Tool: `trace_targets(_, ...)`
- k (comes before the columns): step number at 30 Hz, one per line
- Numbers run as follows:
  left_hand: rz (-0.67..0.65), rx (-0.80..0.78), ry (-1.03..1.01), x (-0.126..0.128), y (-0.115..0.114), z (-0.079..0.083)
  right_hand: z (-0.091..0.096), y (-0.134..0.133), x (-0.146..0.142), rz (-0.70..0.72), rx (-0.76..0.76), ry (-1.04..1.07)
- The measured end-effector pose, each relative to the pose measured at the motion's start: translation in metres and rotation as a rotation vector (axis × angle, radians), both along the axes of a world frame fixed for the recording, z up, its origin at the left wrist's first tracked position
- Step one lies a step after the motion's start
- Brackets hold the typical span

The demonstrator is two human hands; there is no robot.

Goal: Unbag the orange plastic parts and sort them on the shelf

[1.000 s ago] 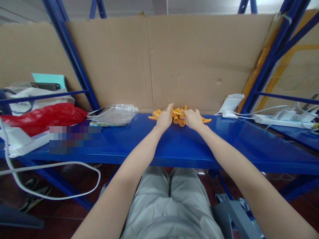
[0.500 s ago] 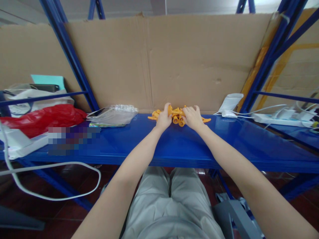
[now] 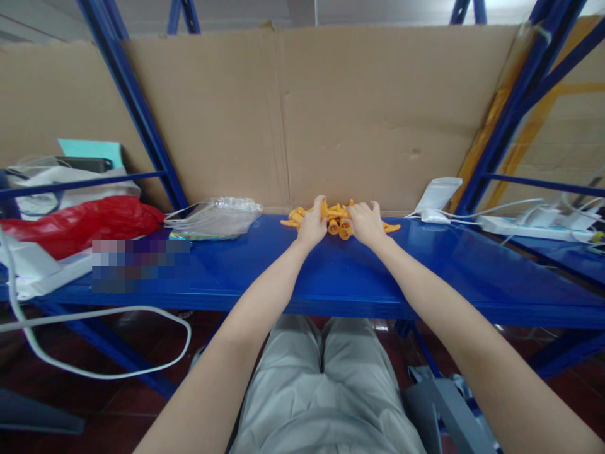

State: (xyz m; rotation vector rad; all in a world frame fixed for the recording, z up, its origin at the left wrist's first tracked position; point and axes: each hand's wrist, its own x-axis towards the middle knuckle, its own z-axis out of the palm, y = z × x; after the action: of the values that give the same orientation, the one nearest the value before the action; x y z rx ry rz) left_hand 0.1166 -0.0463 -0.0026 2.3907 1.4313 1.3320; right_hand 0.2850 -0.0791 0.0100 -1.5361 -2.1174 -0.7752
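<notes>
A pile of orange plastic pieces (image 3: 339, 226) lies on the blue shelf top (image 3: 350, 271), close to the cardboard at the back. Some pieces have round hollow ends facing me, and curved pointed ones stick out at both sides. My left hand (image 3: 312, 227) is closed on an orange piece at the pile's left side, its thumb raised along it. At the right side, my right hand (image 3: 367, 222) has its fingers curled down over another orange piece. The fingertips of both hands are partly hidden among the pieces, whose exact kind I cannot make out.
Flat clear plastic bags (image 3: 220, 219) lie to the left, with a red plastic bag (image 3: 89, 224) beyond. A white cable (image 3: 142, 376) loops below the shelf's front edge. On the right are a white packet (image 3: 437, 195) and a power strip (image 3: 534, 227). Cardboard (image 3: 378, 113) stands behind.
Almost nothing differs. Both hands stay in the same place on the orange pieces, with only a tiny shift of the view.
</notes>
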Motion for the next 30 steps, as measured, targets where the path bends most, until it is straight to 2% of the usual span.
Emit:
trace_targets(15,0.031,-0.026,0.015,0.0015,-0.0067,0.0041,-0.0035,0.001,0.0007,0.007,0.048,0.02)
trace_targets(24,0.049,-0.033,0.046,-0.001,-0.0055,0.0034,-0.0046,0.001,0.0002,-0.013,-0.046,0.019)
trace_targets(30,0.04,-0.072,0.014,0.0011,-0.0099,0.0058,-0.0025,0.0013,0.0029,0.002,0.025,0.022)
